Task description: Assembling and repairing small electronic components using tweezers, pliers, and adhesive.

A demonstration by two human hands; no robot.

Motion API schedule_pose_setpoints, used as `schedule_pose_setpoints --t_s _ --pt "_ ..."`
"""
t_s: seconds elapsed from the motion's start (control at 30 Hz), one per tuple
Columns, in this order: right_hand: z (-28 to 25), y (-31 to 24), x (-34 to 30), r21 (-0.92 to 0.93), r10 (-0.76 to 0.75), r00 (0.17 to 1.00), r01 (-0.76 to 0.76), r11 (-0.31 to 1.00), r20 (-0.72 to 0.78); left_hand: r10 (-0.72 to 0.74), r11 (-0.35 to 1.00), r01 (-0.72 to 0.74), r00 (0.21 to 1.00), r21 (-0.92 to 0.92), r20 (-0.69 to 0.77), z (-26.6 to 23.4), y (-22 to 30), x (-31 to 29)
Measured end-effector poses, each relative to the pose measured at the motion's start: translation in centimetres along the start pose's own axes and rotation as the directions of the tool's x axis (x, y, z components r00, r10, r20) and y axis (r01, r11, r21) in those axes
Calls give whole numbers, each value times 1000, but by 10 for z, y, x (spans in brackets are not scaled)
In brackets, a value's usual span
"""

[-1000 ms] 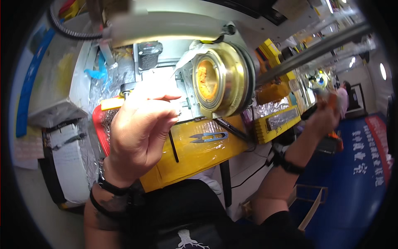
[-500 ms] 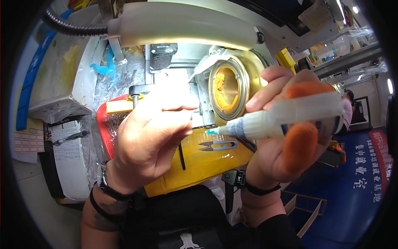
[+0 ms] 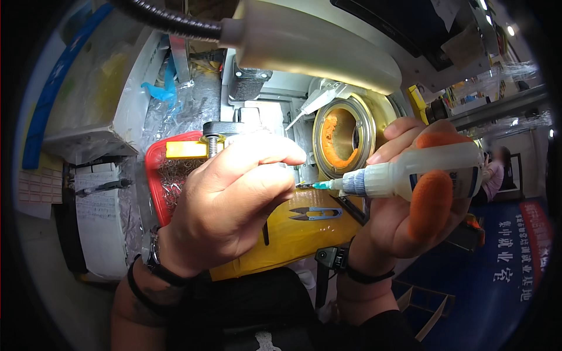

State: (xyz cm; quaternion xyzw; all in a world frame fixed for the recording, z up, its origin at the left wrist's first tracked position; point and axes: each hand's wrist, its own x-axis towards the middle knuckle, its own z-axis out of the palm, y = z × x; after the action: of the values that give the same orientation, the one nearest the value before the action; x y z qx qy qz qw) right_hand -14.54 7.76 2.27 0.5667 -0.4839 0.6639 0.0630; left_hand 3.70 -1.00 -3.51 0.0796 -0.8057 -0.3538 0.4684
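Observation:
My left hand [image 3: 237, 196] is closed in a pinch, its fingertips curled inward. A small dark tip pokes out beside them; what it belongs to is too hidden to name. My right hand [image 3: 389, 225] grips a translucent white squeeze bottle [image 3: 430, 161] lying nearly level, with orange finger covers on two of its fingers. The bottle's teal nozzle tip [image 3: 321, 185] points left at the left fingertips, very close to them. Below the nozzle, blue-handled thread snips [image 3: 319, 214] lie on the yellow surface [image 3: 252, 255]. Behind the bottle is a round brass-coloured ring [image 3: 318, 137] with an orange lining.
A lamp tube [image 3: 316, 50] hangs above the hands. To the left are a red tray [image 3: 153, 169] of metal shavings, a clamp screw [image 3: 212, 146] and a white box [image 3: 111, 99]. A pen [image 3: 105, 187] lies on papers. One person [image 3: 494, 172] is far right.
The whole scene has shifted right and tilted in the view. The bottle is now more level, and its nozzle still faces the left fingertips. Glare on my left hand has faded.

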Motion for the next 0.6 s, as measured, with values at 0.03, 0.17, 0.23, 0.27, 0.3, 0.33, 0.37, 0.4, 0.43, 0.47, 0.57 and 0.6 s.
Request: schedule_pose_setpoints --t_s 0.03,0.17,0.23,0.27,0.3,0.33,0.37,0.4,0.43,0.47,0.57,0.6 --pt "1 1 1 2 0 1000 0 1000 -4 -1 1000 1 1000 2 -1 0 0 0" --pt "0 4 3 -3 -9 1000 9 1000 0 14 1000 -14 1000 20 16 -3 0 1" --pt "3 3 4 -9 -3 1000 3 1000 -16 23 999 -24 999 39 22 -2 0 1" --pt "4 3 4 -16 3 1000 -3 1000 -31 17 1000 -18 1000 24 13 0 -1 0" --pt "3 3 4 -16 2 1000 -3 1000 -31 13 1000 -13 1000 9 3 1 -1 0" --pt "1 3 5 20 10 1000 -9 1000 -18 14 1000 -14 1000 9 3 1 -2 0" --pt "-2 2 5 55 16 1000 -16 998 -5 23 1000 -23 1000 19 6 2 -2 1" --pt "-8 0 6 54 14 1000 -14 998 -7 33 999 -33 999 29 10 1 -2 1" --pt "-19 -3 6 142 52 998 -55 988 26 37 999 -38 999 26 11 1 -2 2" --pt "-27 -7 5 223 86 994 -97 970 61 32 999 -32 999 15 7 2 -1 2" --pt "-51 -18 3 327 109 992 -86 941 -55 16 1000 -16 999 1 29 -1 0 1" --pt "-66 -17 2 297 113 988 -77 952 -104 -10 1000 9 999 8 43 -2 2 -1"
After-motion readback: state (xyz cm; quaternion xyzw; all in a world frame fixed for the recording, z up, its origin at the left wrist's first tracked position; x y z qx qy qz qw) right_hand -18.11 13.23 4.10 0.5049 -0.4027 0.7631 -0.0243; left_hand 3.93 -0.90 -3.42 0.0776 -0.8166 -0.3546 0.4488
